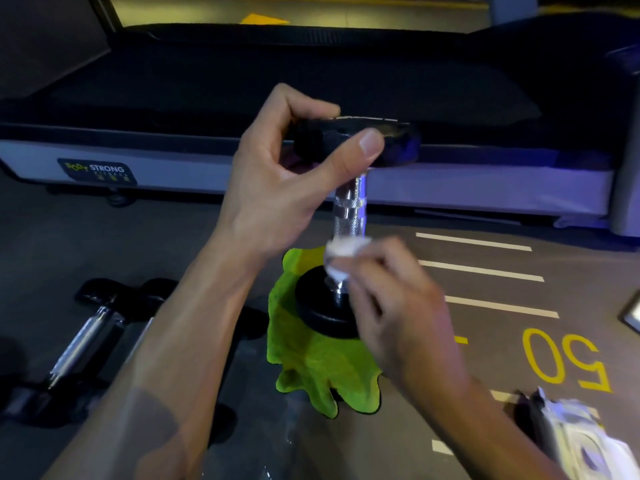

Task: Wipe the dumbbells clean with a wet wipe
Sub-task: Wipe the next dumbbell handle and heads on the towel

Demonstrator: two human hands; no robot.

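A dumbbell [348,209] stands upright on a green cloth [311,362] spread on the floor [207,244]. The left hand [277,188] grips its upper black weight between thumb and curled fingers. The blurred right hand [398,306] pinches a white wet wipe [341,254] against the lower chrome handle, while other dumbbells [86,341] lie to the left.
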